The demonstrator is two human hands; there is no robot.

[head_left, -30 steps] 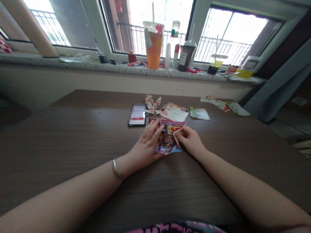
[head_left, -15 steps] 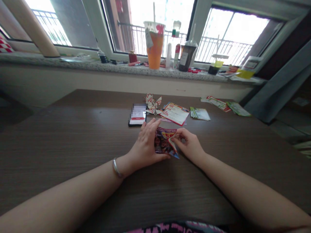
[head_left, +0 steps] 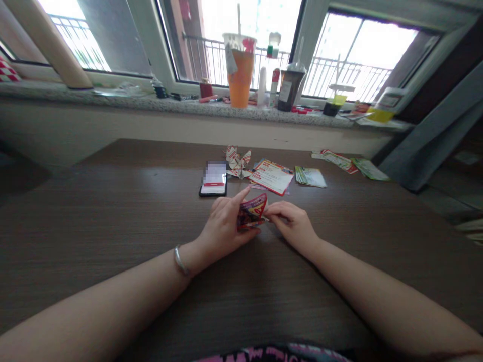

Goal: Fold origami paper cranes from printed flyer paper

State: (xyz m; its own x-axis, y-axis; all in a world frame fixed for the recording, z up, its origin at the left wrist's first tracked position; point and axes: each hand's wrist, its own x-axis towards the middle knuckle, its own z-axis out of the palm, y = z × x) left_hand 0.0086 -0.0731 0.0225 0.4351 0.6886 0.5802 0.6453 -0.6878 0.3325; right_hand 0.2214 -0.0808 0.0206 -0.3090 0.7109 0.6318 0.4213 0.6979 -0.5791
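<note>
A colourful printed paper (head_left: 251, 212), red and purple, is partly folded between my two hands just above the dark table (head_left: 124, 211). My left hand (head_left: 224, 218) grips its left side, thumb below and index finger stretched along the top. At the paper's right edge my right hand (head_left: 292, 221) pinches a corner between thumb and fingertips. Beyond my hands lie a phone (head_left: 214, 180) with a lit screen, a few folded paper figures (head_left: 238, 163) and a stack of printed sheets (head_left: 272, 176).
A smaller stack of cards (head_left: 310, 177) lies to the right, with loose paper strips (head_left: 337, 161) behind it. Along the windowsill (head_left: 169, 104) stand an orange drink cup (head_left: 240, 75), a dark drink cup (head_left: 290, 88) and several small bottles and pens.
The paper's right side has been bent inward and up, so it looks narrower and more folded. My left index finger has lifted; my right hand has barely shifted.
</note>
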